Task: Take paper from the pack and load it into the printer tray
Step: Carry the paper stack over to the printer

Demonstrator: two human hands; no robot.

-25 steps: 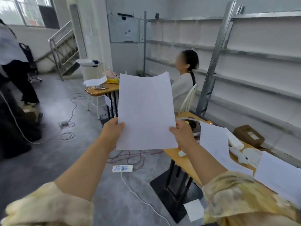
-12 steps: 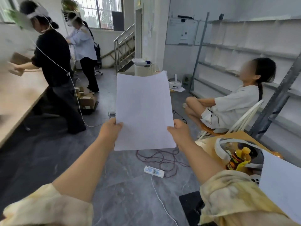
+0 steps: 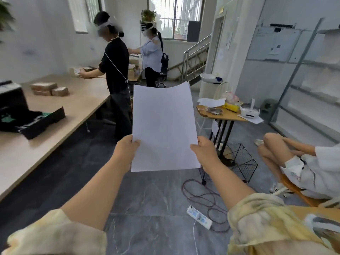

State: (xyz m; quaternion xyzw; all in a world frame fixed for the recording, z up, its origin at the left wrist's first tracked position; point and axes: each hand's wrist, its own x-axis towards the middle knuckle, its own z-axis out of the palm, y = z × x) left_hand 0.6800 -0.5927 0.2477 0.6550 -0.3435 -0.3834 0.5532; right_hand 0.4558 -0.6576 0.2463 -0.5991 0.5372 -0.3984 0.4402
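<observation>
Paper (image 3: pixel 163 126) upright between both hands, perhaps several sheets.

Held upright in mid-air: white sheet of paper (image 3: pixel 163 126), pinched at lower left edge by left hand (image 3: pixel 125 153) and at lower right edge by right hand (image 3: pixel 205 153). To the left, on long light wooden tabletop (image 3: pixel 77 105), open black printer tray (image 3: pixel 35 120). Below, on grey tiled floor (image 3: pixel 147 199), white power strip (image 3: pixel 199 217).

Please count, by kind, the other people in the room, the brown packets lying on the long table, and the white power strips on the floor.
Other people: 3, standing in black, standing in light blue, seated in white
Brown packets on the long table: 3
Power strips: 1
Total: 7
</observation>
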